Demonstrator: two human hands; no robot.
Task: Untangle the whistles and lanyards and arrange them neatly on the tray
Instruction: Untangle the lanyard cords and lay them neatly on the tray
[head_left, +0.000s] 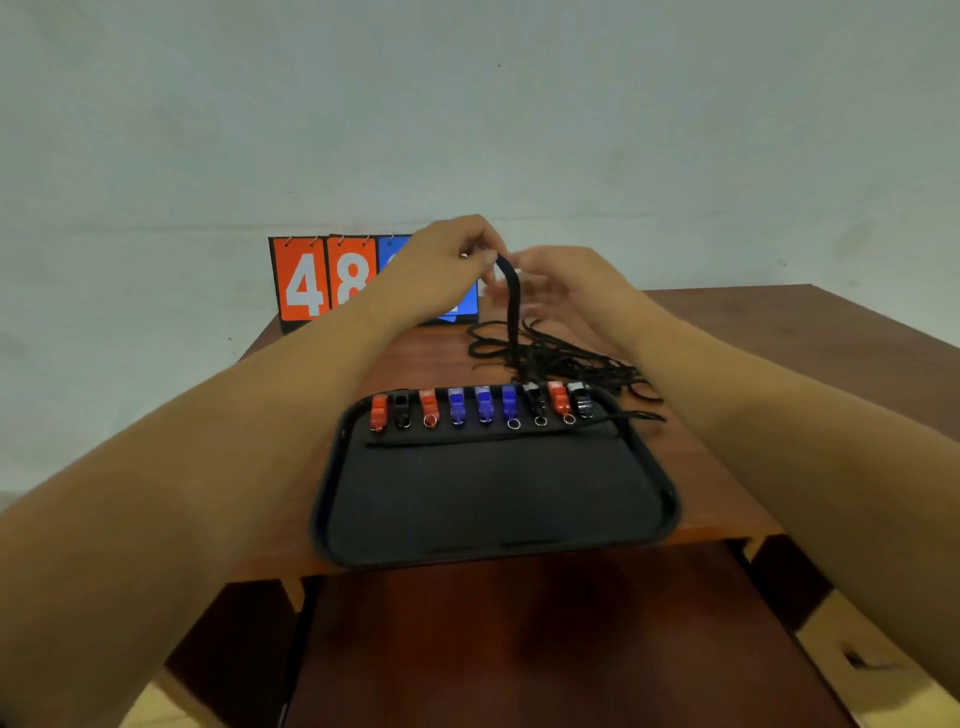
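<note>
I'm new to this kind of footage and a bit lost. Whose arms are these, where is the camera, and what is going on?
No machine: a person wears a head camera, so you see their own arms. A black tray on the wooden table holds nine whistles along its far edge. Behind lies a tangle of black lanyards. The left hand pinches one lanyard and holds it up; the right hand beside it is too blurred to judge.

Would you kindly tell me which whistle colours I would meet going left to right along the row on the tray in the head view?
orange whistle → black whistle → second orange whistle → three blue whistles → second black whistle → third orange whistle → third black whistle
</note>
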